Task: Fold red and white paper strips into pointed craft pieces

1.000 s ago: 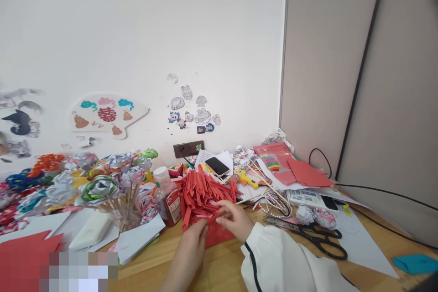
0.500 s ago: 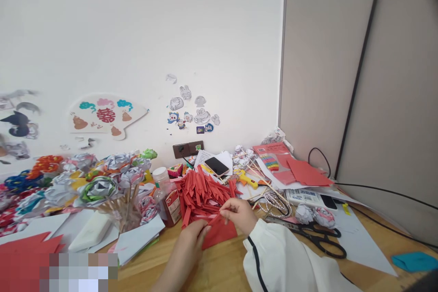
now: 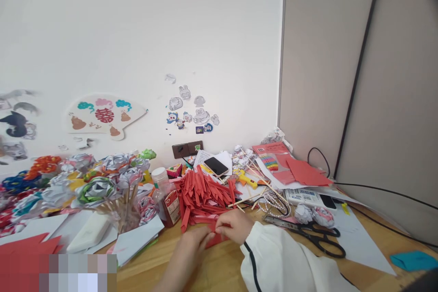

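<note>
The left hand [image 3: 195, 242] and right hand [image 3: 237, 225] partly hide the red paper [image 3: 216, 240] on the wooden tabletop [image 3: 219, 271]; fingers curl at it, but whether either set clamps it, I cannot tell.

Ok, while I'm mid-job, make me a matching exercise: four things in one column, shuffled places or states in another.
1. Red sheet
2. Scissors
3. Jar
4. Blue paper

A. Black-handled
B. Farthest right of the four
C. At the fingers of left hand and right hand
D. Left of the folded red strips

Pairs: 1-C, 2-A, 3-D, 4-B
</note>
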`<state>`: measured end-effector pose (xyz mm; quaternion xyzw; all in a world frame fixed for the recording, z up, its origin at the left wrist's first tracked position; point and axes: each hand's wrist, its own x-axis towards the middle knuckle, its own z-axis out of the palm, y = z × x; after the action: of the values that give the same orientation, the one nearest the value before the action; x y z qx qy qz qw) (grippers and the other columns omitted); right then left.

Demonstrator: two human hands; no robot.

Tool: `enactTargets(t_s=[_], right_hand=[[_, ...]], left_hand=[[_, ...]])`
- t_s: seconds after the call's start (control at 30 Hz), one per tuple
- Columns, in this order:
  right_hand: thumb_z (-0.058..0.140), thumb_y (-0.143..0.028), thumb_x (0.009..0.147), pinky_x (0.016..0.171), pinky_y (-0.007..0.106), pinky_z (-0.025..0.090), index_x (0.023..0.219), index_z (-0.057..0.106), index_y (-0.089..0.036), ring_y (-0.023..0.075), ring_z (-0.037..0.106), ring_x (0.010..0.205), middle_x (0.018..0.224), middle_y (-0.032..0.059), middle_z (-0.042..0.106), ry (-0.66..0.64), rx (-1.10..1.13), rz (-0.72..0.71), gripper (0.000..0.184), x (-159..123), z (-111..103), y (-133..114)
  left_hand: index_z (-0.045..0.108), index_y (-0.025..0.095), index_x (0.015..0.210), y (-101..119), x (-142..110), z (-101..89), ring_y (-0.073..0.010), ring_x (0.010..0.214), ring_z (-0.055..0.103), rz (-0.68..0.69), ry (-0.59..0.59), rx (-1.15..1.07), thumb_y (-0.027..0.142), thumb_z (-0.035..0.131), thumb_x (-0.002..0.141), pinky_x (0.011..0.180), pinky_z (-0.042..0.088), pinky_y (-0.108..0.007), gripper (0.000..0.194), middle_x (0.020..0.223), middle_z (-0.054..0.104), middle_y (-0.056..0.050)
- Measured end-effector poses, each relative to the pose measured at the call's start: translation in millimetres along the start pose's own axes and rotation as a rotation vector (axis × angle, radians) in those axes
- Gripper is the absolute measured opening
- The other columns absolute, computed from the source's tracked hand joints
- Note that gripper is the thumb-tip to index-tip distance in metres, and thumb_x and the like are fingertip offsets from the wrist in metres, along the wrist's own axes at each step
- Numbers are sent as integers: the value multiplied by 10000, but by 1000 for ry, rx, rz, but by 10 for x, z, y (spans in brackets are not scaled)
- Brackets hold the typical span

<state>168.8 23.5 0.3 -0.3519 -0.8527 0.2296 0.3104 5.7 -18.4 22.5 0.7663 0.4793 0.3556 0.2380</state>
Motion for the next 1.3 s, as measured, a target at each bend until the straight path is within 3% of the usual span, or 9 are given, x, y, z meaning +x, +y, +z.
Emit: enactTargets(t_s=[0.17, 0.37, 0.5, 0.7, 0.97, 1.17, 1.3], right_hand=[[458, -278, 734, 493, 194, 354, 700, 605, -167, 99, 499, 486, 567, -11, 596, -17, 105, 86, 188, 7, -25, 52], [422, -273, 752, 396, 163, 351, 709, 567, -142, 72, 471, 407, 537, -16, 557, -104, 296, 150, 200, 20, -41, 151], [413, -299, 760, 383, 157, 357, 714, 544, -143, 66, 469, 400, 540, -20, 546, -121, 335, 142, 209, 20, -52, 195], [409, -274, 763, 440, 159, 361, 695, 548, -153, 71, 472, 413, 475, -41, 518, -130, 117, 112, 196, 10, -131, 178], [408, -245, 764, 501, 155, 352, 762, 570, -177, 81, 499, 484, 509, -38, 559, -120, -39, 9, 175, -6, 47, 77], [429, -323, 755, 485, 175, 328, 728, 589, -189, 97, 479, 490, 496, -34, 543, -58, -94, 25, 210, 22, -62, 146], [471, -327, 725, 479, 178, 303, 674, 588, -183, 98, 472, 520, 551, -25, 554, 4, -122, 19, 193, 38, -78, 235]], left_hand=[[607, 192, 614, -16, 25, -29, -157, 578, 506, -25, -20, 15, 263, 451, 685, 555, 361, -201, 185, 614, 618, -28], [497, 178, 486, -36, 41, -59, -119, 451, 418, -96, -48, 50, 286, 442, 690, 467, 299, -199, 238, 442, 479, 30], [435, 180, 462, -26, 35, -67, -113, 445, 389, -99, -23, 53, 304, 429, 697, 458, 280, -202, 265, 435, 444, 41], [423, 178, 528, -82, 16, -46, -106, 481, 384, -42, -74, 31, 286, 375, 738, 469, 285, -189, 241, 485, 426, 49], [507, 167, 561, -164, 14, 34, -125, 548, 434, 36, -116, 111, 266, 369, 740, 524, 318, -195, 247, 550, 506, 12], [486, 163, 513, -198, 52, -52, -101, 475, 381, -97, -91, 37, 303, 428, 700, 478, 304, -191, 241, 470, 436, 51], [522, 160, 558, -229, 70, -78, -109, 478, 428, -92, -97, -38, 307, 406, 722, 495, 343, -198, 249, 467, 474, 42]])
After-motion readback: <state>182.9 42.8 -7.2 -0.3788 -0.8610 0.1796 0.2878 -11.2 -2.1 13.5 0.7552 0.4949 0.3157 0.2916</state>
